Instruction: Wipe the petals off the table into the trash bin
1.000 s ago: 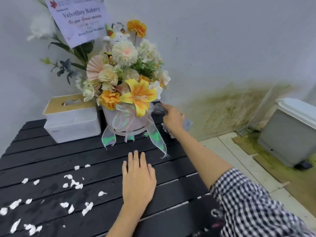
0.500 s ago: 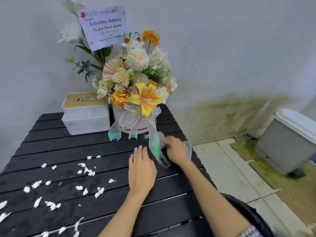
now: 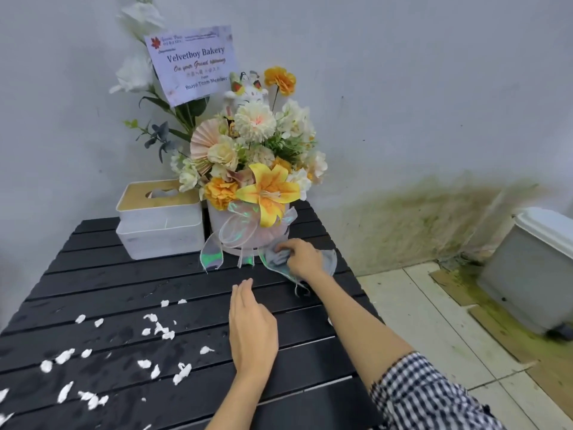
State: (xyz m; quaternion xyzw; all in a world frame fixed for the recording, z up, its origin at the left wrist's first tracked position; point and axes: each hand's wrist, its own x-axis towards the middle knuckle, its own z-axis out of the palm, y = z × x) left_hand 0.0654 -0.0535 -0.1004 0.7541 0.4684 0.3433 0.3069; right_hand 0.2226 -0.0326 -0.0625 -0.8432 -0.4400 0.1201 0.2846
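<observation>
The black slatted tabletop (image 3: 102, 274) fills the lower left of the view; its right edge runs from about 1 o'clock down to 5 o'clock, with pale floor tiles (image 3: 412, 308) beyond it. White petals (image 3: 161, 328) lie scattered across the slats from the centre out to 8 o'clock, some cut off by the left and bottom borders. The slats between the petals and the right edge are bare apart from the two arms.

The left hand (image 3: 251, 330) rests near the centre with fingers loosely extended and together, grasping nothing; whether the palm presses flat on the wood cannot be told. The right hand (image 3: 302, 259), at about 1 o'clock from the left, is clenched around a crumpled grey cloth (image 3: 277, 257), just beside the base of the flower arrangement (image 3: 251, 169). An iridescent ribbon tail (image 3: 212, 259) hangs from the arrangement onto the slats, and another tail passes under the right hand, partly hidden. A checked sleeve (image 3: 424, 395) covers the right forearm at 5 o'clock.

A white tissue box (image 3: 159, 221) stands at 11 o'clock, touching or nearly touching the arrangement. The grey trash bin (image 3: 527, 268) with a white lid sits on the floor at 3 o'clock, well apart from the tabletop and cut off by the right border. A stained wall (image 3: 418, 212) rises behind.
</observation>
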